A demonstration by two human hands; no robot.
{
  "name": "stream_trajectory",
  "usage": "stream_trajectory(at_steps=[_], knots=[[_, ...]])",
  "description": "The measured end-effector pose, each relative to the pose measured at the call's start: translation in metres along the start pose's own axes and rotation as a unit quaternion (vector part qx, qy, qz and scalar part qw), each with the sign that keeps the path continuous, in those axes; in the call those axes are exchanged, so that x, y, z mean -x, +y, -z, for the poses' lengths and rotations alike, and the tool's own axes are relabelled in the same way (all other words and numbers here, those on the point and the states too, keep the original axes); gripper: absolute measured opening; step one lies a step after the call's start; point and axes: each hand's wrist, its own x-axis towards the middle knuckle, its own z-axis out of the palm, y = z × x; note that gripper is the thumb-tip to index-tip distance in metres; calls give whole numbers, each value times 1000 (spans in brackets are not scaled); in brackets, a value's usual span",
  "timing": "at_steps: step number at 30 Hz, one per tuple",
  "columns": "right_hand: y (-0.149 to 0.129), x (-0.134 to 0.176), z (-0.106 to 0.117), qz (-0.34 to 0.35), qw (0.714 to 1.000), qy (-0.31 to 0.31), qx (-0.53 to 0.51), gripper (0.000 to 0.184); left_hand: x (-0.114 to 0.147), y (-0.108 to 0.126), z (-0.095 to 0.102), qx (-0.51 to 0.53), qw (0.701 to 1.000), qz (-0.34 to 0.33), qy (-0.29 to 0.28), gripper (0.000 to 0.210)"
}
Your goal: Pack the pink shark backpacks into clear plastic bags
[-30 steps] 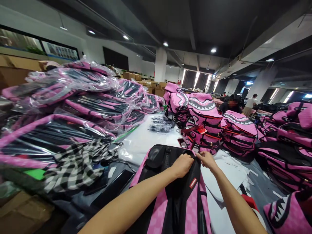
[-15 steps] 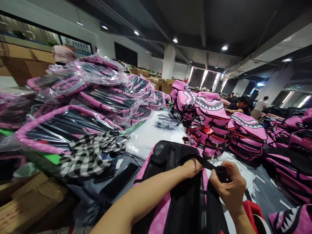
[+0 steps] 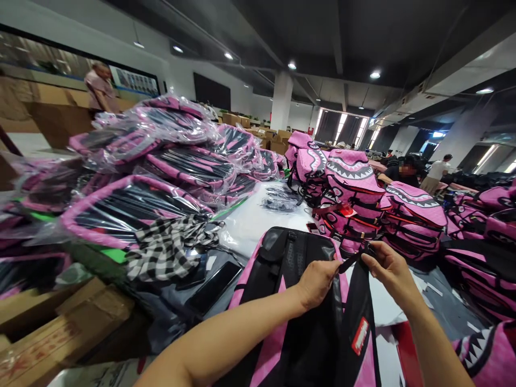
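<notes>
A black and pink backpack (image 3: 310,338) lies in front of me with its black back panel facing up. My left hand (image 3: 320,282) is closed on a narrow black webbing strap (image 3: 349,262) above the bag's right side. At the strap's other end, my right hand (image 3: 387,267) pinches the webbing near what looks like a small black buckle. The webbing runs short and taut between both hands. Below them hangs a wide padded shoulder strap (image 3: 355,301) with a red label (image 3: 360,336).
Plastic-wrapped pink and black backpacks (image 3: 133,209) are heaped at left. Pink shark-mouth backpacks (image 3: 350,177) stand at right. A checked cloth (image 3: 169,247), a black phone (image 3: 213,287), white plastic bags (image 3: 262,215) and a cardboard box (image 3: 68,333) lie around. Several people work farther back.
My right hand has moved up, lifting the strap end. My left hand has come off the bag's top area, pulling the webbing taut. The shoulder strap now hangs with its red label showing.
</notes>
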Motion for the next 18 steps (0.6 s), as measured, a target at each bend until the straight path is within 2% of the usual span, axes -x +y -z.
stream_trajectory(at_steps=[3,6,8,10,12,13,15,16,17,18], knots=[[35,-36,-5,41,996,21,79,53,41,2,-13,101,993,66,-5,16],[76,-75,-29,74,981,-13,177,55,93,7,-34,247,948,199,-1,16],[101,-92,-52,82,974,-55,206,55,127,9,-39,290,920,262,-35,25],[120,-100,-74,91,970,-82,212,52,155,12,-29,250,926,266,-97,34],[134,-100,-93,104,966,-105,214,49,169,13,-2,169,946,241,-138,41],[141,-98,-100,110,963,-115,217,52,169,11,15,133,953,232,-140,43],[151,-94,-111,120,954,-128,241,59,151,-3,53,61,966,232,-92,45],[155,-92,-115,125,948,-131,260,61,133,-15,70,23,970,238,-50,46],[160,-91,-117,133,942,-131,280,62,111,-31,84,-66,970,233,17,44],[163,-89,-119,143,936,-127,294,61,86,-49,95,-153,961,218,73,51]])
